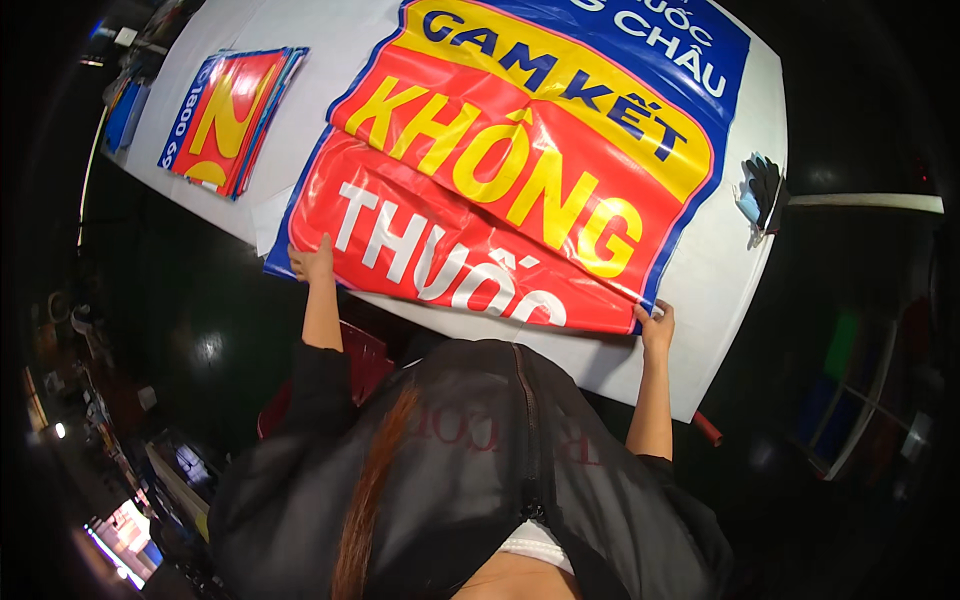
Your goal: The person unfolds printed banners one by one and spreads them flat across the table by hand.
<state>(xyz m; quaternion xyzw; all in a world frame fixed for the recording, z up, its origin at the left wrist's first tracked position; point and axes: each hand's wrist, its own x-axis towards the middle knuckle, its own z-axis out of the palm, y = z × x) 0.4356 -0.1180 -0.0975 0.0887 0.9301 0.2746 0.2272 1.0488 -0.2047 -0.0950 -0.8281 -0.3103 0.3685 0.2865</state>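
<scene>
A large glossy banner [470, 160] in red, yellow and blue lies spread on the white table, with creases running across it and its far end cut off by the picture's top. My left hand [312, 262] grips the near left part of its edge, thumb on top. At the near right corner, my right hand [655, 324] pinches the blue border between thumb and fingers. The near edge sags slightly between my two hands and hangs by the table's front edge.
A stack of folded banners [228, 125] lies on the left of the white table [285, 30]. Dark gloves and something light blue [760, 195] lie at the right edge. A dark red chair [355, 360] stands under the near side. Blue items [126, 115] sit at the far left.
</scene>
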